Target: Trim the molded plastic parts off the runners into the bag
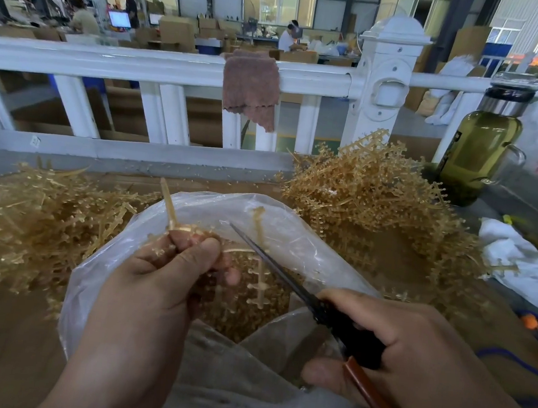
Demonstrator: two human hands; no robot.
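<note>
Workshop table (1, 342): runner (167, 204) upright over bag (99, 279).

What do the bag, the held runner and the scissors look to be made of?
Bag: thin clear plastic film, glossy and creased; the parts inside show through. Runner: amber, translucent moulded plastic, going by its see-through sheen. Scissors: dark, thin blades, probably metal; black handle, likely plastic, though I cannot be sure.

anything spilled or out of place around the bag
Yes: small tan plastic bits lie scattered along the grey ledge behind the bag, outside it rather than in it. Nothing else stands out.
</note>
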